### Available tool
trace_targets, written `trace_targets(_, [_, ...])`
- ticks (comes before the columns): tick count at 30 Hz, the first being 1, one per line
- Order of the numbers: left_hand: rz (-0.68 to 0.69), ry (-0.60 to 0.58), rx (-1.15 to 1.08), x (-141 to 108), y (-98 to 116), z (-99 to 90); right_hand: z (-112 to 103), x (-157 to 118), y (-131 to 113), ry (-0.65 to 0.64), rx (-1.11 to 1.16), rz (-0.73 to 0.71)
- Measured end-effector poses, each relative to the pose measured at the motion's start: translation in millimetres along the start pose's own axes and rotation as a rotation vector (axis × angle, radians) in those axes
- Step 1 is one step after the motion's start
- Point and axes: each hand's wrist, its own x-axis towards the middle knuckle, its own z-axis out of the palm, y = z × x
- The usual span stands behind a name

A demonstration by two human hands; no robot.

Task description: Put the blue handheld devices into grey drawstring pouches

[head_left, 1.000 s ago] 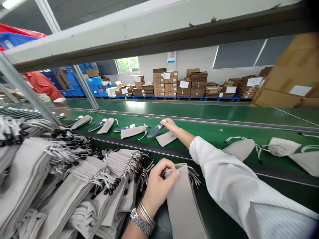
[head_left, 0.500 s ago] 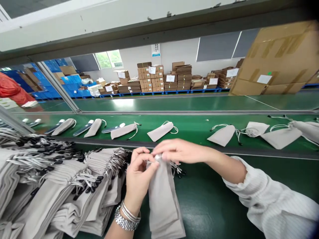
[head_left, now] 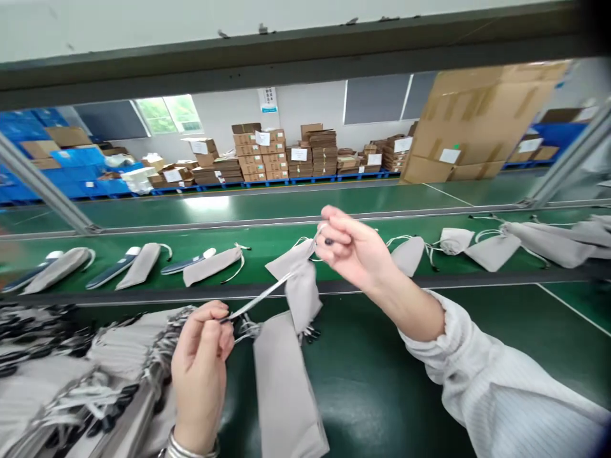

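Both hands (head_left: 203, 362) raised, apart — fingers curled, the right (head_left: 351, 245) higher.

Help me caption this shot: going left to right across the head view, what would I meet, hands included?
Leftmost dark blue item → left hand → hanging grey pouch → right hand → big cardboard box.

Open space is left on the green tabletop (head_left: 410, 369) right of the stacked pouches (head_left: 289, 388). The left side is blocked by heaped pouches (head_left: 124, 343).

bag pile (head_left: 128, 340) cut off, sign txt (head_left: 268, 100) blurry
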Motion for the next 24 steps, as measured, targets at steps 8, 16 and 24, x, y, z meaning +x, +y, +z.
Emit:
trace_targets(8, [0.257, -0.441, 0.982, 5, -50, -11.7, -47, 30, -2, 0.347, -0.786, -0.507])
trace_targets(16, [0.105, -0.497, 0.998, 2, -41, -9.7, -34, 20, 76, -0.485, -1.283, 0.055])
trace_targets(24, [0.252, -0.524, 1.043, -2, -34, -4.1, -20, -2, 131, -0.833, -1.379, 0.162])
